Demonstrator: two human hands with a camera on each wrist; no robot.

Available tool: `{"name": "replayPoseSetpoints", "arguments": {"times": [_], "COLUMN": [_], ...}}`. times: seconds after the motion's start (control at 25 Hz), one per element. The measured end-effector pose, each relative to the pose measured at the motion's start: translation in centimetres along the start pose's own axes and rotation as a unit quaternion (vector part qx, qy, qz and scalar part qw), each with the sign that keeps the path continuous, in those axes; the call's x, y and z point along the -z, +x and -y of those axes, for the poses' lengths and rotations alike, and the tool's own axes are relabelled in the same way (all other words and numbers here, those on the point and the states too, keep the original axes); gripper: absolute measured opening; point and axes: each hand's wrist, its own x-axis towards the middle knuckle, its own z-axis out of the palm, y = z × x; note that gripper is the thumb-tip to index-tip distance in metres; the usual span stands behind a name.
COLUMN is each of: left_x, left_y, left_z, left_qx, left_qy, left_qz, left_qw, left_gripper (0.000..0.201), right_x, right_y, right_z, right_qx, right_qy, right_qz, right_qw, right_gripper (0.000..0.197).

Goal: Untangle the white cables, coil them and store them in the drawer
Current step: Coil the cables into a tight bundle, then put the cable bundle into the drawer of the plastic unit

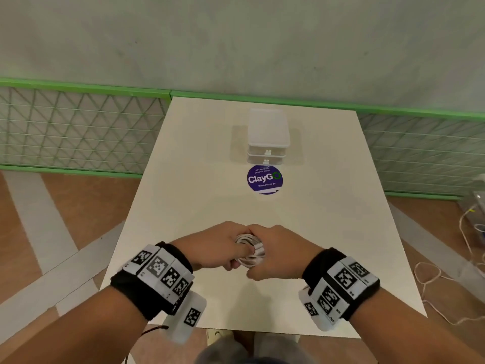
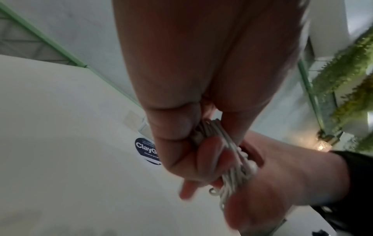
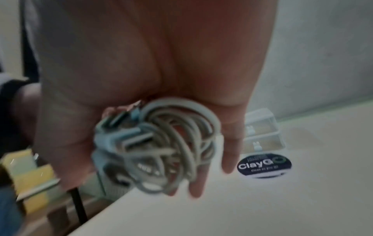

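A bundle of white cables [image 1: 249,249] sits coiled between my two hands above the near middle of the white table [image 1: 328,232]. My left hand [image 1: 223,248] pinches its left side with thumb and fingers. My right hand [image 1: 275,254] wraps the right side. In the right wrist view the coil [image 3: 167,146] shows several loops and plug ends, with my fingers [image 3: 230,143] behind it. In the left wrist view the cables [image 2: 232,162] run between my left hand [image 2: 181,143] and my right hand [image 2: 272,183]. The small clear drawer unit [image 1: 267,137] stands at the far end, both drawers closed.
A round purple ClayGo sticker [image 1: 264,179] lies just in front of the drawer unit [image 3: 262,132]. A green mesh barrier [image 1: 78,127] runs behind the table. A loose thin cord [image 1: 433,279] trails on the floor at the right, beside a clear box [image 1: 477,206].
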Motion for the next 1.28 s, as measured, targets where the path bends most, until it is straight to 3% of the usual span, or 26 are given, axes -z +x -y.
{"name": "replayPoseSetpoints", "arguments": {"times": [0.16, 0.32, 0.52, 0.6, 0.68, 0.8, 0.92, 1.08, 1.28], "left_x": [2.6, 3.4, 4.1, 5.1, 6.6, 9.6, 10.9, 9.3, 7.0], "left_y": [-0.1, 1.4, 5.7, 7.4, 9.4, 12.9, 16.7, 22.2, 26.6], "left_z": [1.1, 1.6, 0.2, -0.5, -0.7, 0.0, 0.7, 0.7, -0.4], "left_qx": [0.063, 0.130, 0.109, 0.101, 0.099, 0.111, 0.120, 0.129, 0.147], "left_qy": [-0.049, -0.007, 0.034, 0.004, 0.059, 0.210, 0.217, 0.257, 0.354], "left_qz": [0.038, 0.066, 0.084, 0.031, -0.051, -0.174, -0.284, -0.337, -0.340], "left_qw": [0.996, 0.989, 0.990, 0.994, 0.992, 0.956, 0.926, 0.896, 0.859], "left_gripper": [0.010, 0.012, 0.031, 0.034, 0.038, 0.043, 0.034, 0.042, 0.044], "right_x": [-3.2, -6.0, -4.8, -3.3, -2.1, -0.6, -0.6, -0.5, -0.7], "right_y": [0.6, 1.2, 0.6, -0.2, -1.0, -1.4, -1.5, -1.7, -2.0], "right_z": [1.7, 2.7, -0.2, -1.7, -3.4, -5.6, -7.3, -8.7, -10.8], "right_qx": [0.021, -0.072, -0.155, -0.181, -0.198, -0.198, -0.200, -0.230, -0.255], "right_qy": [-0.202, -0.158, -0.083, -0.033, 0.077, 0.199, 0.264, 0.299, 0.301], "right_qz": [-0.107, -0.123, -0.110, -0.113, -0.158, -0.218, -0.251, -0.302, -0.307], "right_qw": [0.973, 0.977, 0.978, 0.976, 0.964, 0.935, 0.909, 0.876, 0.866], "right_gripper": [0.054, 0.029, 0.029, 0.024, 0.019, 0.016, 0.017, 0.017, 0.053]}}
